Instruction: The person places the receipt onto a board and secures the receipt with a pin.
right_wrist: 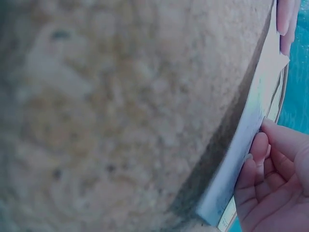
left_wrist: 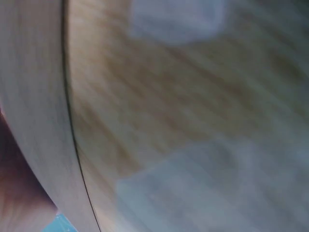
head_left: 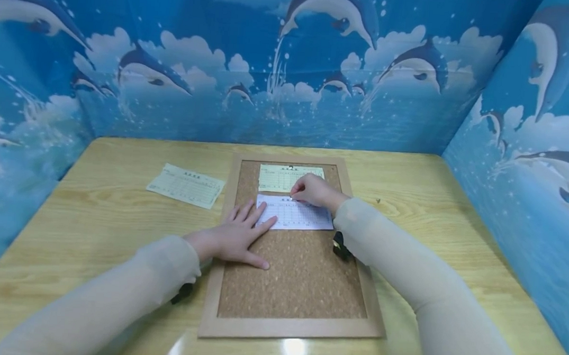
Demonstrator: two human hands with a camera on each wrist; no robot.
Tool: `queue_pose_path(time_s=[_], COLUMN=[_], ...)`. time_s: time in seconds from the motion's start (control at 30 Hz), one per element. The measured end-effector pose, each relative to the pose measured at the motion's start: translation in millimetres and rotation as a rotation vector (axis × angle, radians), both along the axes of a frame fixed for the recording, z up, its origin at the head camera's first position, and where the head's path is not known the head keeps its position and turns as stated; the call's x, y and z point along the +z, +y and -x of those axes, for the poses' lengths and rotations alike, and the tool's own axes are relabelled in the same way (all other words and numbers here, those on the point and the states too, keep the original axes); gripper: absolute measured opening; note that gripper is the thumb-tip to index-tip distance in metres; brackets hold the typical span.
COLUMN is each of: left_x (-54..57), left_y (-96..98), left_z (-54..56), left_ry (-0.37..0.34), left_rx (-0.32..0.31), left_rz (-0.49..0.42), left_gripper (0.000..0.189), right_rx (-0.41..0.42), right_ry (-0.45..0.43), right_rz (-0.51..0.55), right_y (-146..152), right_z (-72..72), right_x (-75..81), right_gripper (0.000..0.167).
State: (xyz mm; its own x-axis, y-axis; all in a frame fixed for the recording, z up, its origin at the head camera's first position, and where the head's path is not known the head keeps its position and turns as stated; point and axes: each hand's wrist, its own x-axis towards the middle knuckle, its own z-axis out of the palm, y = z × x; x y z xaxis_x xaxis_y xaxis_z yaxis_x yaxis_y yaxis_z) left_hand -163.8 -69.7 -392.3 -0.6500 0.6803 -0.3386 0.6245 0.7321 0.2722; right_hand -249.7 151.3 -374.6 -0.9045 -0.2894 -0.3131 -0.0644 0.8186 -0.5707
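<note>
A white printed form (head_left: 297,214) lies on the cork board (head_left: 294,284), below a pale green form (head_left: 279,180). My left hand (head_left: 236,234) is spread flat, its fingertips on the white form's left edge and its thumb on the cork. At the top edge of that form, my right hand (head_left: 314,191) pinches a small pushpin (head_left: 291,198) between thumb and fingers. In the right wrist view the white form (right_wrist: 241,130) stands slightly off the cork at its near corner, with my right fingers beside it. Another pin (head_left: 291,167) sits at the green form's top edge.
A second pale green form (head_left: 187,186) lies on the wooden table (head_left: 120,218) left of the board. To the right, a small pin-like object (head_left: 378,200) rests on the table. A dolphin-print curtain (head_left: 221,106) surrounds the table's back and sides.
</note>
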Motion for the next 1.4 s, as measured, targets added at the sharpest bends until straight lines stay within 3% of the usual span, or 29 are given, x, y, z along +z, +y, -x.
queue_pose_path(time_s=[0.37, 1.0, 1.4], left_x=[1.9, 2.2, 1.3], left_y=[0.9, 0.1, -0.1], left_z=[-1.6, -1.3, -0.6], left_ry=[-0.008, -0.039, -0.032], left_rx=[0.001, 0.023, 0.022], left_rz=[0.010, -0.015, -0.017], left_gripper=[0.099, 0.099, 0.100], right_rx=[0.001, 0.061, 0.105], right_ry=[-0.025, 0.035, 0.092], right_rz=[0.002, -0.091, -0.075], right_y=[0.0, -5.1, 4.8], right_z=[-0.2, 1.1, -4.3], right_x=[0.1, 4.5, 2.6], right_gripper=[0.010, 0.010, 0.009])
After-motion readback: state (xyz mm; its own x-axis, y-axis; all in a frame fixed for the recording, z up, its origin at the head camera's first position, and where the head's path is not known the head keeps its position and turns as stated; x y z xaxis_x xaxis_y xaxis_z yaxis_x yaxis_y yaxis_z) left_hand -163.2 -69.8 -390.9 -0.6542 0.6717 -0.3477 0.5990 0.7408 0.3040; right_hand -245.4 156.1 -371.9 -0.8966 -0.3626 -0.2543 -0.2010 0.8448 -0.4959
